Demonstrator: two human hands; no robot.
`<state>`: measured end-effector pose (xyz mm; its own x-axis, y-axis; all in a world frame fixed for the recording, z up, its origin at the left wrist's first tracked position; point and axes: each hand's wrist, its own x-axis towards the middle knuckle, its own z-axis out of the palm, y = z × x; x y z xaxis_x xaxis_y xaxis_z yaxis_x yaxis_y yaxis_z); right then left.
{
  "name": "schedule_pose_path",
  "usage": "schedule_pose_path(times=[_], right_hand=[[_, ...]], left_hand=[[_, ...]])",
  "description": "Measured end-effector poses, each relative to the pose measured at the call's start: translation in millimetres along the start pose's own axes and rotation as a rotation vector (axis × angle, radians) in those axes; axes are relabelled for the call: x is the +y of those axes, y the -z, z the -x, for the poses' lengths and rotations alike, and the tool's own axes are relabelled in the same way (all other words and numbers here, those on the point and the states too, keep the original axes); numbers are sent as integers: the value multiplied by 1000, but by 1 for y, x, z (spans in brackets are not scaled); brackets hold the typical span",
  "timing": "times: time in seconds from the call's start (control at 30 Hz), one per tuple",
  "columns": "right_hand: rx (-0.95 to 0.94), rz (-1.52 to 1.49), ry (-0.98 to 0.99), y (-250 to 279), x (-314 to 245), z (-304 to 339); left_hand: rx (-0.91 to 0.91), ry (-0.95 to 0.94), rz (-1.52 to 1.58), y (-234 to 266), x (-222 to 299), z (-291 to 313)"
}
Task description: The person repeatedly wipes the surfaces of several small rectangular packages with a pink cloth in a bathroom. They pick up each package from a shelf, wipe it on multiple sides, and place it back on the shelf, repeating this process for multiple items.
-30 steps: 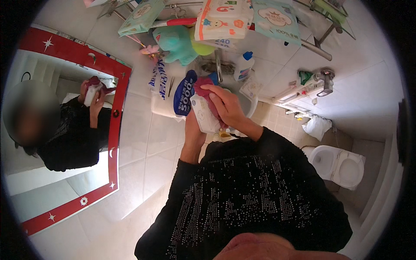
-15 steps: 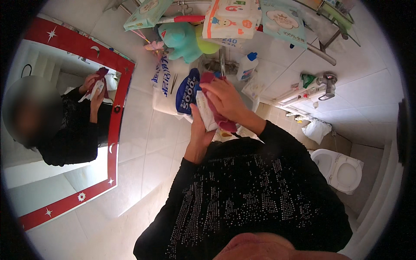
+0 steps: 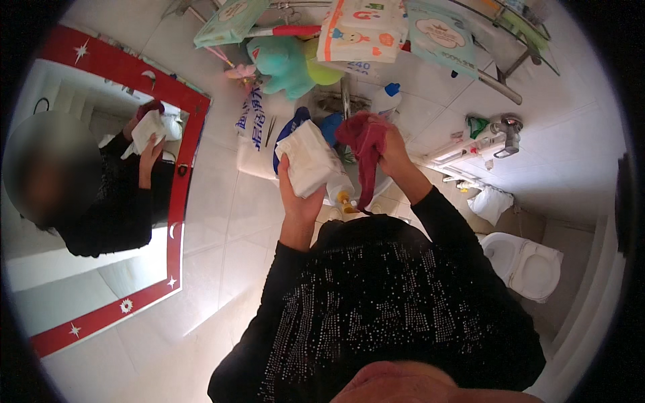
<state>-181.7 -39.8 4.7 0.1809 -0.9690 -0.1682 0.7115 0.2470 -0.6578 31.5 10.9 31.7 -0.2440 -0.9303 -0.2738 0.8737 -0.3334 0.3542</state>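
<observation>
A white, soft-looking tissue pack [image 3: 310, 160] rests in my left hand [image 3: 299, 205], with the thumb along its left side and its pale upper face tilted toward me. My right hand [image 3: 396, 160] grips a dark red cloth [image 3: 368, 138], which bunches over the fingers and hangs down in a strip. The pack and the cloth are apart. Just below and between them, a bottle with a yellow pump top [image 3: 346, 200] shows in part. Behind the pack, a large white and blue plastic package [image 3: 259, 158] is partly covered.
A teal plush toy [image 3: 277, 64] and packs of wipes [image 3: 363, 30] hang or sit by the rail ahead. A blue-capped bottle [image 3: 386, 101] stands beyond the cloth. Left is a red-framed mirror [image 3: 176, 221]; right are a wall tap [image 3: 510, 131] and a toilet [image 3: 536, 269].
My right hand and the red cloth have moved right, off the white pack. My left hand has turned the pack, showing a broad pale face.
</observation>
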Motion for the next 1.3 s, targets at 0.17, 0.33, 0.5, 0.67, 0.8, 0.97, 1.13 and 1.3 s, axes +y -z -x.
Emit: schedule_pose_path(times=[0.17, 0.33, 0.5, 0.67, 0.8, 0.97, 1.13, 1.3], right_hand=[[-90, 806, 502, -82, -5, 18], [-341, 1171, 811, -87, 20, 49], [-69, 699, 329, -69, 7, 54], [-85, 958, 492, -69, -9, 15], [-194, 1106, 724, -90, 11, 45], [-361, 1256, 528, -75, 7, 84], [-182, 660, 75, -62, -8, 78], [-206, 1046, 454, -72, -14, 35]], left_hand=[[8, 104, 136, 23, -10, -8], [-40, 64, 126, 18, 1, -1], [-79, 95, 208, 40, -5, -7], [-33, 157, 108, 15, -7, -2], [-6, 37, -23, 6, -2, 0], [70, -24, -8, 15, 3, -6], [115, 20, -18, 21, 3, -10], [163, 76, -64, 3, -10, -12]])
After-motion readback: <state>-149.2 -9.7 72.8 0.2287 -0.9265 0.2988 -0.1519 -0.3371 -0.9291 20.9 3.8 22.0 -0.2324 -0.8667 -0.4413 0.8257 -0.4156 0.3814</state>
